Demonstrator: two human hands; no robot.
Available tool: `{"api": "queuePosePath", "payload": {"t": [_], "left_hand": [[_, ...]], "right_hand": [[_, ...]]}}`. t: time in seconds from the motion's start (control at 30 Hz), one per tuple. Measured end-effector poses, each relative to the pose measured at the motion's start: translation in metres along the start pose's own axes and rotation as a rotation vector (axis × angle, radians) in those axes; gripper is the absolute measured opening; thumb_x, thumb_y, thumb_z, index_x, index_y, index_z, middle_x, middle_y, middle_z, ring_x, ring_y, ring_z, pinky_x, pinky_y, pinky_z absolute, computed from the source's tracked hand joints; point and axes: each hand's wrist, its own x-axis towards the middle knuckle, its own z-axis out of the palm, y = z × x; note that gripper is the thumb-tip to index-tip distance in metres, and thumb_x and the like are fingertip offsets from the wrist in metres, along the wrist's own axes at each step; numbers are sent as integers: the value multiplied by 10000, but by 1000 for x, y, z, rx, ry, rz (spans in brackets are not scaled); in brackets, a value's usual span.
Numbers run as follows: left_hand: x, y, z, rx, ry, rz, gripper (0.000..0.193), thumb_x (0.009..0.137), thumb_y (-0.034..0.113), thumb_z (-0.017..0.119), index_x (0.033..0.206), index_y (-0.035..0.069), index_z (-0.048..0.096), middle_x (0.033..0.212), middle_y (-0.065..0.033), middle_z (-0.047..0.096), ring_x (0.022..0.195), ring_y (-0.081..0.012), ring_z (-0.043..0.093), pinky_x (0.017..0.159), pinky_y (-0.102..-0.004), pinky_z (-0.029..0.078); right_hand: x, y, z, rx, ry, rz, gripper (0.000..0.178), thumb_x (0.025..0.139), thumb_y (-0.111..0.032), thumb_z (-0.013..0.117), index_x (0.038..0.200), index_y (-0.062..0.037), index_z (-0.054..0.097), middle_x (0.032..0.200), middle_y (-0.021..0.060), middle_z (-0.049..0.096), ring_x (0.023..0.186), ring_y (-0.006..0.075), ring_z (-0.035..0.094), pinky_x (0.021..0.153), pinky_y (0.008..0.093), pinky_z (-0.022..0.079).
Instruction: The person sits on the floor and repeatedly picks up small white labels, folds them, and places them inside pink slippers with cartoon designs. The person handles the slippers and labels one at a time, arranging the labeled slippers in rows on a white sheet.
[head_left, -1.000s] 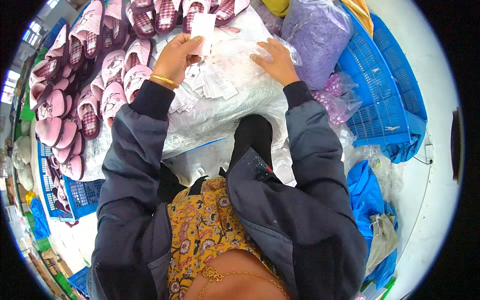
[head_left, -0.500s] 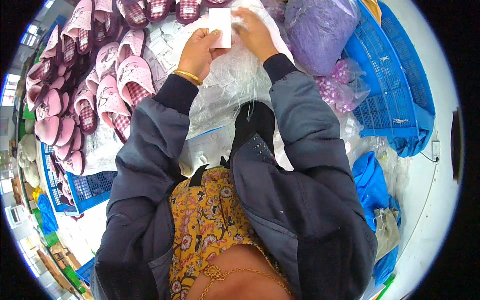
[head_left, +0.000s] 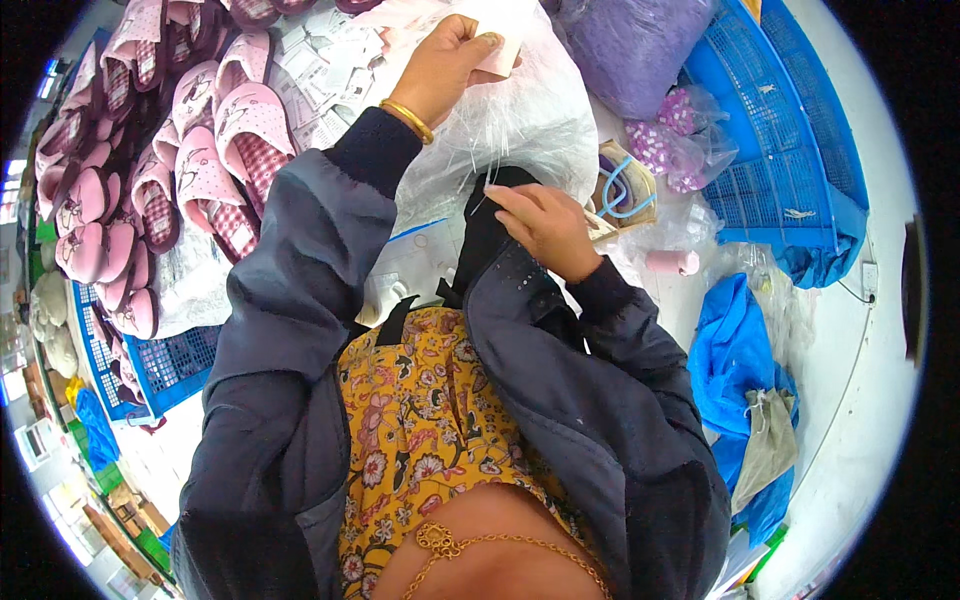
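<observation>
My left hand [head_left: 440, 75] is closed, thumb and fingers pinching a pale card [head_left: 497, 35] above the white plastic-wrapped surface. Lower and to the right, my right hand [head_left: 545, 230] is over my black-clad knee [head_left: 500, 180]. Its thumb and forefinger are pressed together on a thin clear strand [head_left: 481, 200]. More such strands hang over the plastic wrapping [head_left: 520, 120] just above the knee. Several pink slippers [head_left: 255, 130] with checked linings lie left of my left hand.
Printed paper slips [head_left: 325, 75] are scattered between the slippers and the wrapping. An open container [head_left: 625, 185] with a blue loop stands right of my right hand, near a pink roll [head_left: 672, 262]. Blue plastic crates [head_left: 765, 150] and a purple bundle [head_left: 640, 50] are on the right.
My right hand has moved from beside the card down toward my knee and now pinches a strand. My left hand has moved slightly up and right, tilting the card.
</observation>
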Motion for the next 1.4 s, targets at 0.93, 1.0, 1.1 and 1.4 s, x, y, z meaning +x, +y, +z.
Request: {"api": "queuePosePath", "payload": {"t": [0.93,1.0,1.1,1.4], "left_hand": [[19,-36,-13,679,209,126,349,920,334,664,1025,7,603,869,-113,694,777,-188,680,723,-317,541],[21,-39,-15,713,210,136,349,921,330,665,1028,4,602,868,-113,694,780,-185,681,724,-313,543],[20,-39,-12,650,220,129,348,919,323,667,1028,-1,600,868,-112,691,784,-179,682,727,-308,547],[24,-48,-16,563,212,133,338,917,319,661,1030,6,598,864,-120,684,770,-193,676,716,-322,536]], "right_hand": [[17,9,24,-69,262,-178,241,692,-55,750,919,-125,709,839,15,583,748,215,586,645,346,463],[14,3,25,-8,326,-163,244,688,-66,752,919,-132,708,830,13,570,746,214,580,639,347,455],[13,6,25,-150,304,-157,256,687,-73,755,932,-131,704,847,11,577,747,210,572,636,349,449],[28,-3,7,-87,227,-260,256,733,-66,762,979,-99,696,884,29,612,735,210,578,627,347,466]]}}
